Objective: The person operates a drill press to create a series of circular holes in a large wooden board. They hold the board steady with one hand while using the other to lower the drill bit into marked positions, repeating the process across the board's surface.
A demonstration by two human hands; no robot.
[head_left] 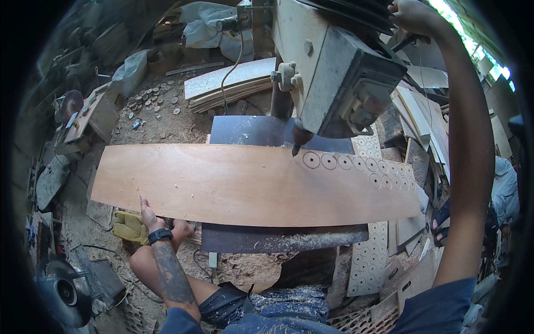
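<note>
Head view. Plywood sheet (245, 181): long, pale, lying flat across the dark steel drill table (261, 131), overhanging it well to the left and right; a double row of cut circles (361, 167) runs along its far right edge, so the uncut length extends leftward.

Left hand (149, 210): fingers spread flat on the sheet's near edge, pressing down rather than pinching, apparently to keep the board from shifting under the cutter; dark wristband on the wrist.

Drill press (334, 72): grey head hanging over the sheet; cutter (296, 146) tip at or just above the board beside the leftmost circle.

Right hand (414, 16): raised high, closed round a dark lever (405, 42) on the press, placed to bring the cutter down.

Surroundings: cut discs (150, 100) scattered on the sawdust floor beyond; perforated offcuts (367, 261) leaning below right; yellow glove (129, 227) near the left wrist.
</note>
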